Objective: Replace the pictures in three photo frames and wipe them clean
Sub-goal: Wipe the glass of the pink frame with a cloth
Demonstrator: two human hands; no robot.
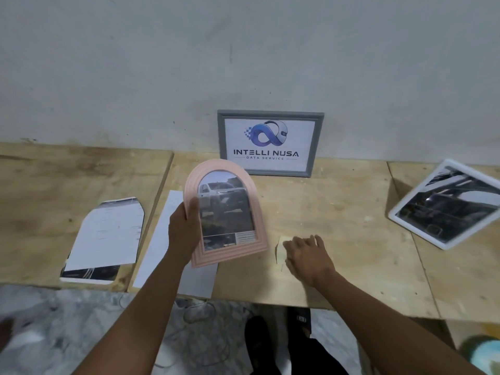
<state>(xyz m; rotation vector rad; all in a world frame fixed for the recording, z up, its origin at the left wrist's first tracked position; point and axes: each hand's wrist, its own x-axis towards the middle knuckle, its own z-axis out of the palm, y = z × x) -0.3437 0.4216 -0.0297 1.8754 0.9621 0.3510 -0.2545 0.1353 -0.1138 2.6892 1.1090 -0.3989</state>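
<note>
My left hand (186, 231) grips the left edge of a pink arched photo frame (226, 212), held tilted above the table, with a picture of a white pickup truck in it. My right hand (308, 255) lies with fingers spread on a pale cloth (281, 249) on the plywood table (338, 212). A grey frame (270, 143) with a logo print leans against the wall. A white frame (449, 205) with a dark picture lies at the right.
A cut-out picture (107, 239) lies at the left on the table, and a white sheet (159, 234) lies under the pink frame. The table's front edge runs just below my hands. Cables and my feet show on the floor.
</note>
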